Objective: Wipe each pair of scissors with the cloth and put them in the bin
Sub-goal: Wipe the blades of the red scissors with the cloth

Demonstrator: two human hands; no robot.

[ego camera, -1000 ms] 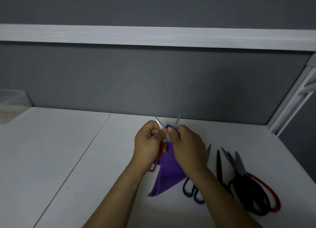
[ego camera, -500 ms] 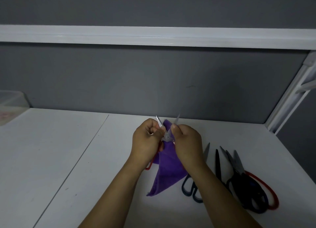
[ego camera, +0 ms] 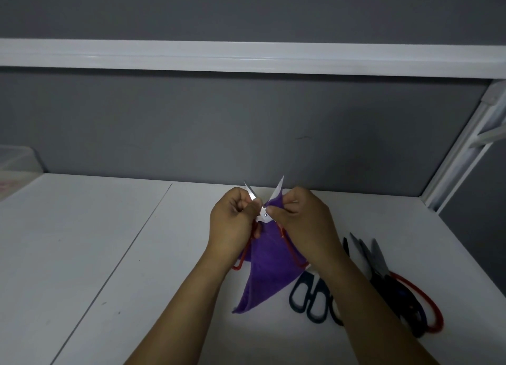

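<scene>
blades of the red-handled scissors (ego camera: 265,215) now splay wider than a second ago, and the handles fan out either side. your left hand (ego camera: 232,222) pinches one blade, your right hand (ego camera: 301,222) pinches the purple cloth (ego camera: 262,271) onto the other. looks mid-wipe. the bin (ego camera: 13,159) sits far left, well apart.

Readable text: none anywhere.
Held scissors (ego camera: 265,215): plain metal at the pivot, no mark legible.
Bin (ego camera: 16,160), far left of held scissors: pink patch, too blurred to read.
Scissors pile (ego camera: 379,259), right of held scissors: no brand legible.
</scene>
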